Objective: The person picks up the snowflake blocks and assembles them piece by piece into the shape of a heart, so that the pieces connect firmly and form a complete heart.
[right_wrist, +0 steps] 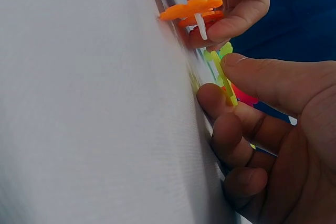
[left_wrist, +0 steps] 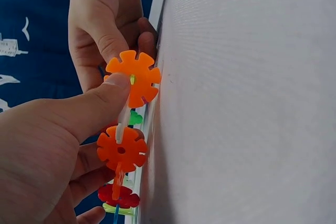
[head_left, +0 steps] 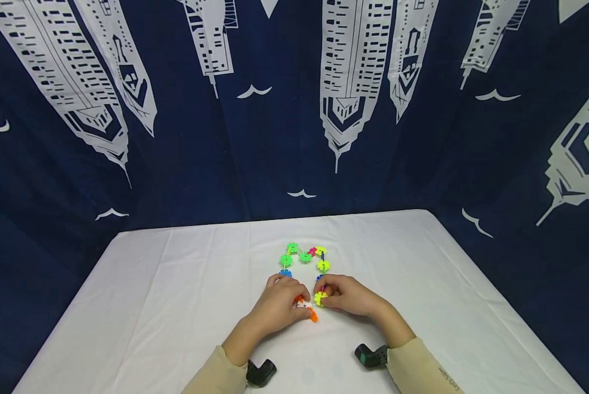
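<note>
A chain of notched, flower-shaped plastic discs lies in a loop on the table, with a green disc (head_left: 286, 260) and a yellow disc (head_left: 323, 266) on opposite sides. My left hand (head_left: 281, 303) pinches an orange disc (left_wrist: 142, 80) at one end of the chain. A white disc (right_wrist: 201, 27), seen edge-on, joins it to a second orange disc (left_wrist: 122, 148). Across a small gap, my right hand (head_left: 350, 295) pinches a yellow disc (head_left: 320, 298) between thumb and forefinger, at the chain's other end. Part of the chain is hidden behind the fingers.
White cloth covers the table (head_left: 176, 284). Behind it hangs a dark blue curtain (head_left: 275, 153) printed with white buildings. A black wrist device (head_left: 261, 373) shows near the left sleeve, another black device (head_left: 370, 356) by the right sleeve.
</note>
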A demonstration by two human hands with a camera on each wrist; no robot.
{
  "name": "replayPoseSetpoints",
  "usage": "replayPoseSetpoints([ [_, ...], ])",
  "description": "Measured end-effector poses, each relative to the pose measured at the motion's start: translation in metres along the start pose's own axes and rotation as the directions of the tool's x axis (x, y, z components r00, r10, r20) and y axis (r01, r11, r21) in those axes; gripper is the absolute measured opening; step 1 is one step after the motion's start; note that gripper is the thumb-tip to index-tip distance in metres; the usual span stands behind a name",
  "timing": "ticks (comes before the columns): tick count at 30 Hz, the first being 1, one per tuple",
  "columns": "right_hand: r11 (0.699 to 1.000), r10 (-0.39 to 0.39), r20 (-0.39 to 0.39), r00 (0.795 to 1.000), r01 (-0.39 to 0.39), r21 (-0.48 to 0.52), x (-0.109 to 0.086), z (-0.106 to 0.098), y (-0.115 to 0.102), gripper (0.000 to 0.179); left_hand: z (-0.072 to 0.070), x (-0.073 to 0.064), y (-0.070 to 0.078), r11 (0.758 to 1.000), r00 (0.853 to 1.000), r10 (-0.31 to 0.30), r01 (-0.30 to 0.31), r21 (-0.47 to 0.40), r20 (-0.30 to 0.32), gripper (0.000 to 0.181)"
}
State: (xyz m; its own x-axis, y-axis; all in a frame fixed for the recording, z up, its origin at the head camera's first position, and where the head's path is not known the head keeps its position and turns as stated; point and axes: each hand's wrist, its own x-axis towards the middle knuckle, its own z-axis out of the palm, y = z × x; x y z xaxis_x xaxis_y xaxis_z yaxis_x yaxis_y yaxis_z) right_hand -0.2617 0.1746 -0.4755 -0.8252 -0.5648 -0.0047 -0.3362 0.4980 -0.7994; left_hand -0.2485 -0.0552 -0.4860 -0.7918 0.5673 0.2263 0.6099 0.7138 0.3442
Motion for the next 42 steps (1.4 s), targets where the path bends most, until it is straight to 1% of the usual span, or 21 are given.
replayPoseSetpoints([
  [7, 1.0, 0.003, 0.011, 1.0, -0.003, -0.013, 0.0002, 0.0007, -0.001, 0.019, 0.0006, 0.0002, -0.0025, 1.0, 1.0, 0.015, -0.015, 0.01, -0.014, 0.022],
  [18, 1.0, 0.013, 0.005, 1.0, -0.013, -0.018, 0.0003, 0.0014, -0.0003, 0.02, -0.0003, -0.0001, -0.0023, 1.0, 1.0, 0.014, -0.014, -0.002, -0.015, 0.02],
  [29, 0.998, 0.011, 0.011, 1.0, -0.01, -0.059, 0.0008, 0.0014, 0.0017, 0.027, 0.0013, -0.001, -0.0033, 1.0, 1.0, 0.017, -0.018, -0.006, -0.021, 0.019],
  [33, 0.998, 0.005, 0.011, 1.0, -0.004, -0.068, 0.0012, 0.0014, 0.0025, 0.027, 0.0009, -0.0007, -0.0035, 1.0, 1.0, 0.014, -0.014, -0.002, -0.016, 0.019],
  [42, 0.992, -0.015, -0.005, 1.0, 0.014, -0.125, 0.0013, 0.0025, 0.0049, 0.024, 0.0, -0.002, -0.0041, 1.0, 1.0, 0.018, -0.018, 0.003, -0.011, 0.018],
])
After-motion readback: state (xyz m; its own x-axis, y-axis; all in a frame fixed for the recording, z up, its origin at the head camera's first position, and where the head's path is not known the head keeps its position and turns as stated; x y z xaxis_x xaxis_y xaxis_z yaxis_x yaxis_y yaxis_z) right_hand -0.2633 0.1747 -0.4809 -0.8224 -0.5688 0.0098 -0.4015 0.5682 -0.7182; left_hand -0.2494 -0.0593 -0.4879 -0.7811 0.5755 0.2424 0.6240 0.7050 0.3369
